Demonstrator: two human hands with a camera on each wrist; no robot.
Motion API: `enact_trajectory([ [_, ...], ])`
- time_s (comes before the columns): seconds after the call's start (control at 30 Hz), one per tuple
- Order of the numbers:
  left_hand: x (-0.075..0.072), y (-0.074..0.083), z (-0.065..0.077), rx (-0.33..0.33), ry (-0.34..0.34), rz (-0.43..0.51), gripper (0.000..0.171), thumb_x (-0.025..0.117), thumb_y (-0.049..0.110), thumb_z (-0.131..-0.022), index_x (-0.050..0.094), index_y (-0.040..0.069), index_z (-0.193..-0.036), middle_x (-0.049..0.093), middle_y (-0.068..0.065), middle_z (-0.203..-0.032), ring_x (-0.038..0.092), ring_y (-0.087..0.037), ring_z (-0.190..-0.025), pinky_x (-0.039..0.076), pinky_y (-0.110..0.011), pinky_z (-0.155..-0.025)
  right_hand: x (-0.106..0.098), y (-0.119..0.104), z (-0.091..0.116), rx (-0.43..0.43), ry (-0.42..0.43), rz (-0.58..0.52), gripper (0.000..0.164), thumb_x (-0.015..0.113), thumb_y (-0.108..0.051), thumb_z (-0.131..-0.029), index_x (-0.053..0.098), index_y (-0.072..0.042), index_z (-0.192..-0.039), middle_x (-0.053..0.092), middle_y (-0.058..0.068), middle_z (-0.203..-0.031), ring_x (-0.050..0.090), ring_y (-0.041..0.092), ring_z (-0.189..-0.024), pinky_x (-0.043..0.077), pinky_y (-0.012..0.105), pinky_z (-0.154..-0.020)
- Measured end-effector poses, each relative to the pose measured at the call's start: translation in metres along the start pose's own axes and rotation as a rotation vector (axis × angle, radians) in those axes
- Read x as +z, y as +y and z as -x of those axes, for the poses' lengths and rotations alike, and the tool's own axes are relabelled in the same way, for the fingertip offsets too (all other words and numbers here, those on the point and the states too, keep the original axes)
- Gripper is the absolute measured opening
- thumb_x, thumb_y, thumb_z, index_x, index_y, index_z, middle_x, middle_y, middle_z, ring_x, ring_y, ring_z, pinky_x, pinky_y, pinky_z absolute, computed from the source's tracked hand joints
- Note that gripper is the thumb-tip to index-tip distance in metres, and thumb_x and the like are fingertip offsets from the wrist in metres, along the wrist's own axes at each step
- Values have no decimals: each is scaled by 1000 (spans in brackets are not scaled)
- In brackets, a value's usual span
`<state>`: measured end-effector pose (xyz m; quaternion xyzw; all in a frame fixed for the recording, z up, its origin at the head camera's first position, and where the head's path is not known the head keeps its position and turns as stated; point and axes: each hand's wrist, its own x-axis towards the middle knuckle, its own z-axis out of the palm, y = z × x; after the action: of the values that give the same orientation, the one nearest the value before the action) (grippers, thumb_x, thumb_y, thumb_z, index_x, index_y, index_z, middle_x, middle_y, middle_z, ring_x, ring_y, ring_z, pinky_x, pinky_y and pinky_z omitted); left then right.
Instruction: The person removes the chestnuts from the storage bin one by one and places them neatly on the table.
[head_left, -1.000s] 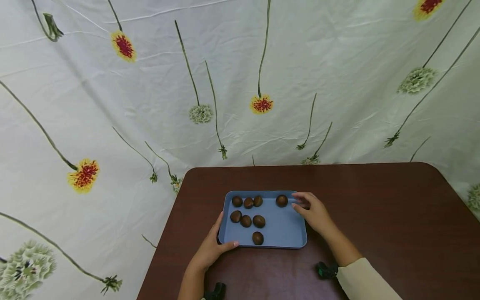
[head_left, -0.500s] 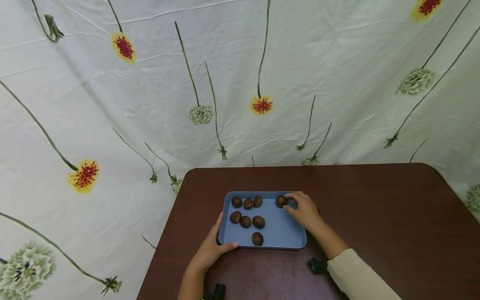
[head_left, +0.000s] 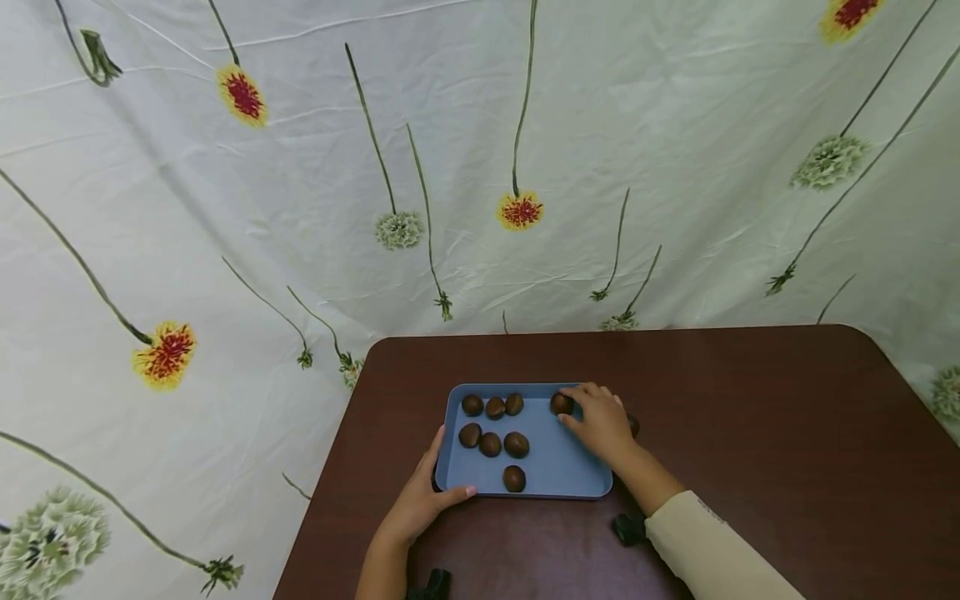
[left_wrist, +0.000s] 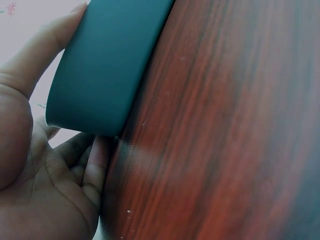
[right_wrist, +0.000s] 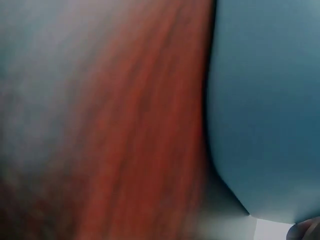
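A blue tray lies on the table with several chestnuts on it. Three chestnuts line its far left, three more lie in front of those, and one sits near the front rim. My left hand grips the tray's front left corner, thumb on the front rim. In the left wrist view, that hand's fingers curl under the tray. My right hand has thumb and forefinger on either side of the chestnut at the far right, pinching it.
A brown round thing, partly hidden by my right hand, shows just beyond the tray's right side. The dark wood table extends to the right. Behind it hangs a flower-printed white cloth.
My right hand has moved left over the tray, from beside the far-right chestnut to around it. The left hand keeps its hold on the tray.
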<state>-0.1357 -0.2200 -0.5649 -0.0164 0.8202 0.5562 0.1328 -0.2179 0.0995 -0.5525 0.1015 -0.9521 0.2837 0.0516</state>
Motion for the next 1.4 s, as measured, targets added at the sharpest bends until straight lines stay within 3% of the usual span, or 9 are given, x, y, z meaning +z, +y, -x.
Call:
enact_trajectory([
  [0.33, 0, 0, -1, -11, 6, -10, 113, 88, 32, -80, 11, 38, -163, 18, -13, -168, 31, -39, -147, 29, -65, -111, -2, 1, 3, -43, 7, -7, 40, 80, -27, -88, 69, -19, -126, 69, 10, -129, 61, 32, -116, 43, 51, -92],
  [0.7, -1, -2, -2, -12, 0, 1, 114, 87, 32, -80, 10, 37, -163, 14, -13, -169, 26, -41, -150, 27, -67, -112, -3, 5, 1, -25, -98, -84, 43, 80, -25, -88, 65, -16, -128, 68, 9, -130, 53, 43, -133, 37, 62, -108],
  [0.83, -1, -2, -2, -10, -1, -6, 113, 87, 33, -80, 10, 38, -163, 15, -13, -169, 27, -40, -150, 28, -66, -112, -5, 9, 1, -46, -105, -122, 42, 80, -25, -89, 66, -15, -127, 69, 6, -122, 63, 31, -108, 45, 52, -97],
  [0.93, 0, -2, -2, -7, -1, -5, 113, 87, 32, -80, 11, 37, -163, 15, -12, -169, 28, -40, -149, 28, -66, -112, -7, 13, 2, -58, -94, -184, 40, 80, -23, -89, 67, -15, -126, 69, 4, -116, 57, 18, -90, 46, 42, -82],
  [1.0, 0, -2, -3, -4, -1, -8, 113, 87, 32, -80, 11, 37, -163, 16, -13, -169, 29, -40, -149, 28, -66, -112, -8, 15, 3, -65, -80, -217, 40, 80, -22, -88, 67, -16, -125, 68, 4, -117, 56, 15, -89, 47, 39, -77],
  [1.2, -1, -1, -2, -1, -4, -4, 113, 87, 31, -81, 10, 37, -163, 16, -12, -168, 31, -39, -147, 29, -65, -111, -13, 19, 7, -75, -16, -262, 39, 80, -22, -88, 66, -18, -125, 68, 4, -123, 63, 23, -99, 41, 53, -95],
  [1.4, 0, -1, -2, -3, -7, 4, 113, 87, 31, -81, 10, 36, -163, 16, -12, -169, 30, -39, -148, 29, -65, -111, -24, 20, 15, -52, 29, -344, 42, 79, -21, -90, 63, -16, -129, 65, 8, -127, 63, 30, -113, 50, 52, -93],
])
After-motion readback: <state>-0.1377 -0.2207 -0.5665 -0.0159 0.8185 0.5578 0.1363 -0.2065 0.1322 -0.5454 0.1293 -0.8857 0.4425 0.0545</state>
